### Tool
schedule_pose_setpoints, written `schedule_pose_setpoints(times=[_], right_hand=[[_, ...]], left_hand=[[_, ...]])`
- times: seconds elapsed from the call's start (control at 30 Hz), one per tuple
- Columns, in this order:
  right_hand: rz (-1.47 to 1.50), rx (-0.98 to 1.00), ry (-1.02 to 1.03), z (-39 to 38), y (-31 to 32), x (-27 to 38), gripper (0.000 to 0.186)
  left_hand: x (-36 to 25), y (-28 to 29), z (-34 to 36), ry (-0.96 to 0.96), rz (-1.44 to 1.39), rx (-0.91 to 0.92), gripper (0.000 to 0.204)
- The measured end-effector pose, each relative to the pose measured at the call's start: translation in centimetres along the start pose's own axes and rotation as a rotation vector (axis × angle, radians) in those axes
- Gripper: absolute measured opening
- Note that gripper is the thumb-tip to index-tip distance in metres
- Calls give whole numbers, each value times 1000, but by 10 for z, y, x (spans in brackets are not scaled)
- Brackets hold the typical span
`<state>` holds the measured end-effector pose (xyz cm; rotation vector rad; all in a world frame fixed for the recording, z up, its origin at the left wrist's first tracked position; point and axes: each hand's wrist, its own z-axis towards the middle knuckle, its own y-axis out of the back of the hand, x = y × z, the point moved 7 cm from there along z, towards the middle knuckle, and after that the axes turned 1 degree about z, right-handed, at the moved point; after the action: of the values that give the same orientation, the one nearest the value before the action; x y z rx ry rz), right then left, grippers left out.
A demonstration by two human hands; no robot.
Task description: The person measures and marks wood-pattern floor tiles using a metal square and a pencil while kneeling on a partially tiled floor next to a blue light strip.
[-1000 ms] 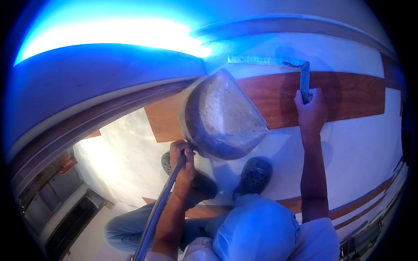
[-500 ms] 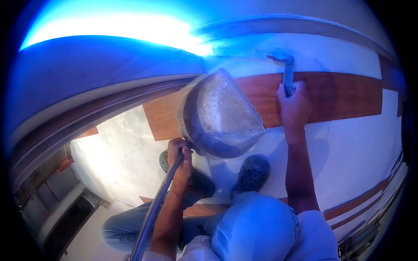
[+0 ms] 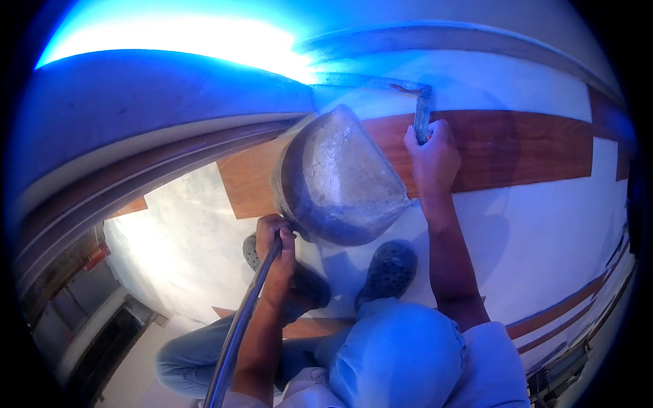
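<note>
My left hand (image 3: 277, 239) is closed round a long dark pole (image 3: 239, 333), beside the lower left rim of a worn grey scoop-shaped pan (image 3: 347, 183). The pole runs back past my left forearm to the lower edge; whether it joins the pan is hidden by my fist. To the right of the pan, my right hand (image 3: 433, 156) grips the short grey handle of an L-shaped tool (image 3: 422, 112). The tool's head turns left at its far end and shows a reddish streak; glare blurs the rest. It lies over the white floor strip beyond a brown plank.
A brown wood-look plank (image 3: 524, 149) crosses the white floor (image 3: 537, 224). A dark ledge with trim (image 3: 156, 153) rises at the left, under a glaring bluish light. A low wall edge (image 3: 476, 44) curves along the far side. My shoes (image 3: 388, 268) stand below the pan.
My right hand and the L-shaped tool have moved left, closer to the pan. The whole view has shifted slightly; my left hand keeps its hold on the pole.
</note>
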<state>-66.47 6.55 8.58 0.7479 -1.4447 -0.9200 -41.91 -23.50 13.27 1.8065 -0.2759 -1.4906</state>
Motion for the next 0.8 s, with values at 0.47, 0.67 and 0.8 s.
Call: schedule_pose_setpoints(times=[0.47,0.67,0.8], right_hand=[[16,-78,22,-25,13,-5,37],[11,-26,-28,-20,-8,8,37],[23,-106,46,-11,-4,21,37]], left_hand=[[2,0,-4,111,-101,1,15],[-6,0,0,22,-48,3,19],[-1,2,-2,16,-33,-1,18]])
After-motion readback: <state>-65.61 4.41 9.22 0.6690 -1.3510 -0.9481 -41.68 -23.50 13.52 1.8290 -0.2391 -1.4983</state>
